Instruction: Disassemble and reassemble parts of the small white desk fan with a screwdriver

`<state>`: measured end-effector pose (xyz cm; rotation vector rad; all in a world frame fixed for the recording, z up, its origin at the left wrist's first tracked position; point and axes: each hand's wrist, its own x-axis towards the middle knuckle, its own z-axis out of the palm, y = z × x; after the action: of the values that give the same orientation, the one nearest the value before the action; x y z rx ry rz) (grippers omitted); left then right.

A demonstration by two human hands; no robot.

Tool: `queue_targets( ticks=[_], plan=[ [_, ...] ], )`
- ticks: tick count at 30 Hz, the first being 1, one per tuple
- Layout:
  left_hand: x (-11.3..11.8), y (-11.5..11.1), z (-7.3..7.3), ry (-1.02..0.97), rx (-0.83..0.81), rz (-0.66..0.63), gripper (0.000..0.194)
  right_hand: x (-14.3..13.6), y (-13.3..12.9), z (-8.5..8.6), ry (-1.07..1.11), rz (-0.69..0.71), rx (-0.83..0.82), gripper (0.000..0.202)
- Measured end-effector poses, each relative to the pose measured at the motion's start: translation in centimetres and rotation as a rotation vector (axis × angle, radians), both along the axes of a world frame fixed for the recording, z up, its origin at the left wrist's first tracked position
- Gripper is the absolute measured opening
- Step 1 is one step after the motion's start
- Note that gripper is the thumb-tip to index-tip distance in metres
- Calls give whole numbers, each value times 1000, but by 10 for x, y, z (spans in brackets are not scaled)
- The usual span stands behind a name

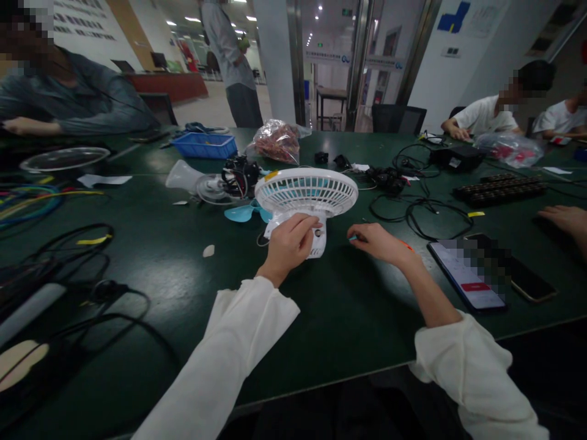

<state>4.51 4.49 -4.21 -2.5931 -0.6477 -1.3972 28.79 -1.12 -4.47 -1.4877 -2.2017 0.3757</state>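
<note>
A small white fan (337,208) stands on the green table, its slatted round guard facing up. My left hand (288,241) is closed around the housing below the guard. To the right of the fan, my right hand (378,241) is held in a pinch, apart from it. A small light-blue piece (353,238) shows at those fingertips, too small to name. Light-blue fan blades (243,212) stick out at the fan's left. Behind them lies a translucent funnel-shaped part (186,176) beside a dark motor-like part (241,176) with wires.
Two phones (468,275) lie right of my right hand, near another person's hand (566,220). Black cables (422,217) are spread beyond. A blue basket (204,146) and a clear bag (277,143) stand at the back. More cables (59,263) cover the left side.
</note>
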Motion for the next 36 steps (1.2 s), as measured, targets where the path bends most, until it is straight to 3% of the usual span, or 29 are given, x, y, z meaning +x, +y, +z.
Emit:
queue_targets(
  ticks=[8,12,23,29,36],
  plan=[
    [-2,2,-1,12,23,-11,29,8,0,-6,254,-22,-231,18],
    [-2,2,-1,4,40,-9,28,12,1,-9,366,-34,-247,13],
    [-2,1,-1,26,20,-5,28,24,2,-10,368,-128,-258,14],
    [-1,1,-1,25,27,-13,28,19,-1,-3,725,-209,-456,10],
    [0,0,0,50,41,2,28,12,-7,8,904,-129,-638,13]
  ],
)
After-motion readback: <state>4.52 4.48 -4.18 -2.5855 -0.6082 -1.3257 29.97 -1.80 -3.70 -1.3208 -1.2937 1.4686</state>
